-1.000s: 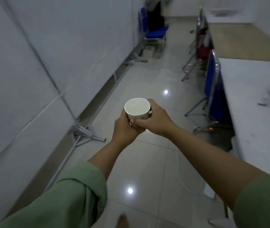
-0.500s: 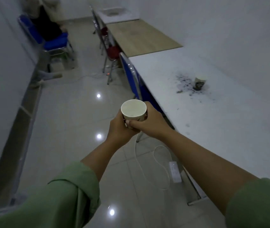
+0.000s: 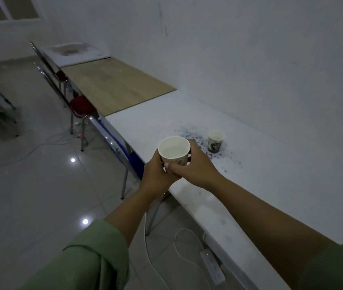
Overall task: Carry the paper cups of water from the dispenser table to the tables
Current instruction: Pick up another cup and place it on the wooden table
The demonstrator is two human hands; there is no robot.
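A paper cup (image 3: 174, 151) of water is held upright in the air over the near edge of a white table (image 3: 271, 174), gripped from both sides. The left hand (image 3: 156, 176) wraps its lower left side, and the right hand (image 3: 195, 168) closes around its right side, thumb across the front. A second cup (image 3: 215, 141) stands farther back on the same table, among dark specks. Beyond lies a wooden table (image 3: 114, 84), with red-seated chairs (image 3: 81, 105) alongside.
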